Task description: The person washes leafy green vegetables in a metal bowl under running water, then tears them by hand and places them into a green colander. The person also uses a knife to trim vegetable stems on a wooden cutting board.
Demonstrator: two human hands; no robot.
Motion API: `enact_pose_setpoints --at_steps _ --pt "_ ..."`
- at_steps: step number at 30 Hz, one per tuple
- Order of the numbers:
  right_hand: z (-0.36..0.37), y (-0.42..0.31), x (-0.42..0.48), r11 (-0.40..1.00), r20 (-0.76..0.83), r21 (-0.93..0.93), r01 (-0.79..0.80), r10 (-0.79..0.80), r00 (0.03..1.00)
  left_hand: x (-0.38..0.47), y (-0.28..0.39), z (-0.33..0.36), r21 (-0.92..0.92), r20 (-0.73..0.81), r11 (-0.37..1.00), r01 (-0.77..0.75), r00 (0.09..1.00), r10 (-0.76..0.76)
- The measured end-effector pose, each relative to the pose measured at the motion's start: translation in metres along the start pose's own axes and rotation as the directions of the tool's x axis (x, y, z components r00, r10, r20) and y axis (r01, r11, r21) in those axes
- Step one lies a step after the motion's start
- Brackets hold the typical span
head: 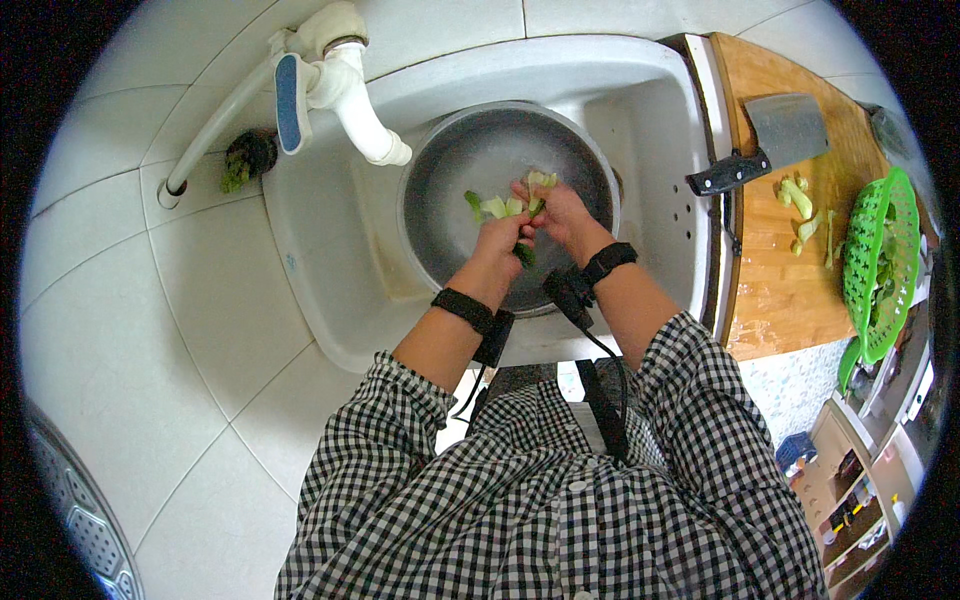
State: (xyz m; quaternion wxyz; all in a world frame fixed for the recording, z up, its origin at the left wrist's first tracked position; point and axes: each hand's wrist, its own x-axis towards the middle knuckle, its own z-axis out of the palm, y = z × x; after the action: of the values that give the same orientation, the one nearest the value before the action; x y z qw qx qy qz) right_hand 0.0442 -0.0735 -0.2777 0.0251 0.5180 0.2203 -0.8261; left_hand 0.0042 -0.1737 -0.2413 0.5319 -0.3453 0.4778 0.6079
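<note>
My left hand (501, 238) and my right hand (561, 208) meet over a round grey metal basin (442, 247), inside a white sink (345, 285). Between my fingers are leafy green vegetable pieces with pale stems. One pale stem piece (501, 207) sticks out beside my left thumb, and a dark green leaf (524, 255) shows below that hand. My right fingers pinch another pale stem piece (540, 184), pointing up and away from me. Whether both hands grip the same stalk is hidden by the fingers.
A white tap (360, 112) with a blue-faced lever overhangs the sink's left part. On the wooden board (780, 300) at right lie a cleaver (787, 127), its black handle jutting towards the sink, and pale vegetable trimmings (795, 196). A green plastic basket (862, 262) holding greens stands farther right.
</note>
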Motion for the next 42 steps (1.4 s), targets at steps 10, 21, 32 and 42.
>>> enact_pose_setpoints --at_steps 10,21,32,42 --pt "-0.018 -0.012 0.001 0.984 -0.325 -0.168 -0.061 0.003 0.946 0.001 0.065 -0.035 0.575 -0.241 0.786 -0.228 0.87 0.429" --pt "-0.019 0.007 0.0 0.998 -0.094 -0.054 0.038 -0.043 0.995 0.039 0.014 -0.024 0.917 0.236 -0.373 -0.143 0.947 0.219" --pt "-0.019 -0.003 0.007 0.934 -0.129 -0.351 0.06 -0.111 0.985 0.077 0.042 -0.036 0.887 0.349 -0.402 -0.228 0.9 0.261" --pt "-0.011 -0.022 -0.015 0.908 0.441 0.414 -0.06 -0.142 0.886 0.011 0.037 0.015 0.298 0.412 0.802 -0.518 0.827 0.381"
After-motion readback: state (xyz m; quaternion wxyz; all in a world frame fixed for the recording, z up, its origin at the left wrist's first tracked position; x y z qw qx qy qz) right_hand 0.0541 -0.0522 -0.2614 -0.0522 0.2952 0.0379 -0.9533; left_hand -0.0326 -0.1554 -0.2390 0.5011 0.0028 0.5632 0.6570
